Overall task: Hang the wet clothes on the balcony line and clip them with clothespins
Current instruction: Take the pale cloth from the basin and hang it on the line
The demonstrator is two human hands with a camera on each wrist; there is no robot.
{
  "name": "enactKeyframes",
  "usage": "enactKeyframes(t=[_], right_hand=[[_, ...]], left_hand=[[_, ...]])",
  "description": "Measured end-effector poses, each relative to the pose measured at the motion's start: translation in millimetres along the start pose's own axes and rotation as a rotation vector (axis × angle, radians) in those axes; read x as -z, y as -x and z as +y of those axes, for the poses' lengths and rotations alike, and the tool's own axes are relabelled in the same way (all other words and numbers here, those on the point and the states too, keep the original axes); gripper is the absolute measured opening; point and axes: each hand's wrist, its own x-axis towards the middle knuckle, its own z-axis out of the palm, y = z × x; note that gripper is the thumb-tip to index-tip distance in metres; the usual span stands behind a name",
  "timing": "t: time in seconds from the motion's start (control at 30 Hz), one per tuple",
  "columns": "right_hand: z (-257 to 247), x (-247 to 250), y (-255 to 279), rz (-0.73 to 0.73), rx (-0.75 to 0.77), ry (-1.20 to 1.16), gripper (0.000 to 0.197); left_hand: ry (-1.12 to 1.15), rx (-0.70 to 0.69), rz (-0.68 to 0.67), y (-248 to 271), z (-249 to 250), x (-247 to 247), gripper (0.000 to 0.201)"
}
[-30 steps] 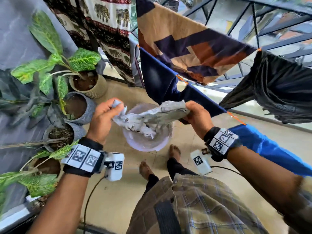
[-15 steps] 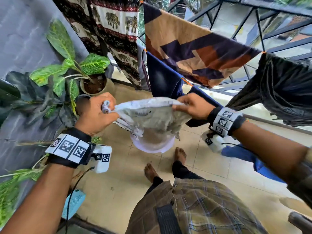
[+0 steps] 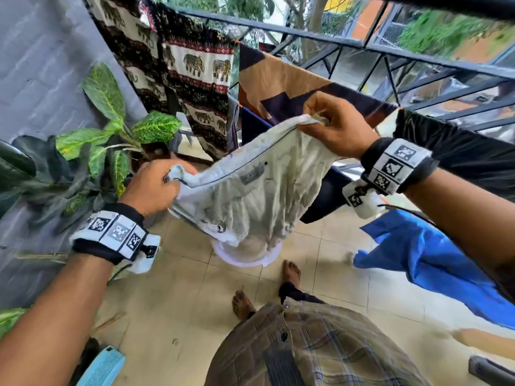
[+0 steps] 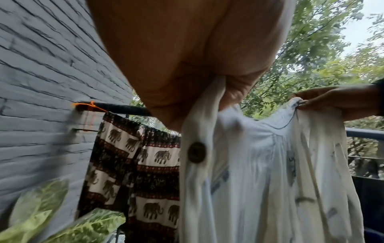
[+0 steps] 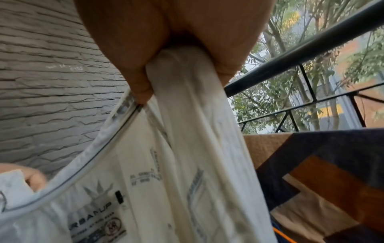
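On the balcony, hung clothes crowd the railing (image 3: 418, 59). Your left hand (image 3: 152, 185) and right hand (image 3: 337, 126) each grip the white shirt (image 3: 250, 196), stretched below the railing. Loosen either grip and it could drop onto the floor.

Both hands raised, fingers curled: left hand (image 3: 153, 185) lower, right hand (image 3: 338, 126) higher.

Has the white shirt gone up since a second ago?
Yes. The white shirt has risen from just above the basin toward the railing, spread between both hands.
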Motion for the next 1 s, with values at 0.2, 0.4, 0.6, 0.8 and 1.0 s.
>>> enactKeyframes(t=[0.2,0.4,0.6,0.8,1.0], right_hand=[[-5.9,10.6,19.0,0.02,-0.018,0.017,0.027],[-17.7,51.9,48.6,-0.145,-0.073,0.221,0.047],[-6.2,53.0,81.2,-0.44,-0.237,0.277,0.056],[38.5,29.1,98.8,-0.314,-0.448,-0.457,0.014],[33.9,47.6,101.6,-0.403,-0.179,-0.316,0.034]], left_hand=[[-0.02,-0.009,-0.086,-4.6,7.7,-3.2,0.035],[-0.034,-0.109,-0.04,-3.1,29.9,16.0,0.066],[0.249,-0.127,0.073,-2.8,87.1,24.8,0.044],[0.413,-0.074,0.191,8.0,123.0,16.0,0.035],[-0.514,-0.057,-0.081,38.2,135.6,6.7,0.058]])
